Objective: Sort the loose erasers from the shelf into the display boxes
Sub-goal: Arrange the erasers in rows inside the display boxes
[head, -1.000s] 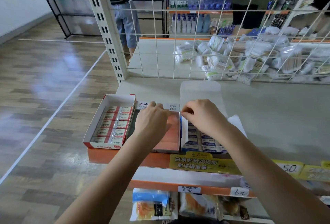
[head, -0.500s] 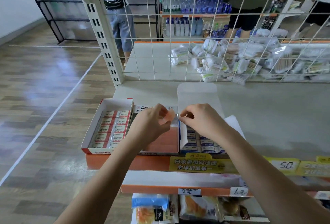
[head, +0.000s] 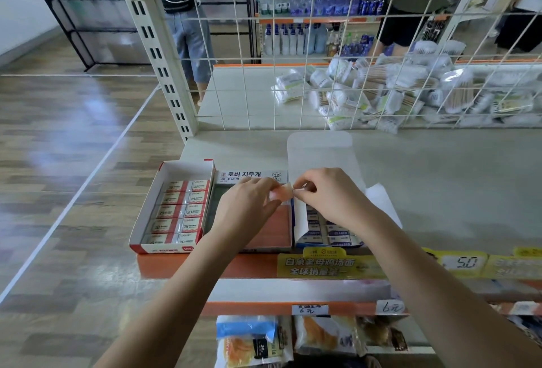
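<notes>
Three display boxes stand side by side at the shelf's front edge. The red-and-white box (head: 152, 209) on the left holds rows of 2B erasers (head: 181, 210). In the middle box (head: 252, 175), under a Korean header, lies an orange layer (head: 271, 231). White-and-blue erasers (head: 330, 232) fill the right box (head: 321, 150), whose white lid stands open. Above the middle box, my left hand (head: 249, 209) and my right hand (head: 328, 197) together pinch a small orange eraser (head: 283, 191) between their fingertips.
A wire grid (head: 322, 59) backs the grey shelf (head: 440, 180); behind it lies a heap of cotton swab packs (head: 410, 95). Yellow price tags (head: 466, 262) line the orange shelf edge. Snack bags (head: 255, 341) sit on the shelf below. People stand in the aisle beyond.
Both hands have lifted from the middle box's top edge, and a small orange eraser is now held up between their fingertips.
</notes>
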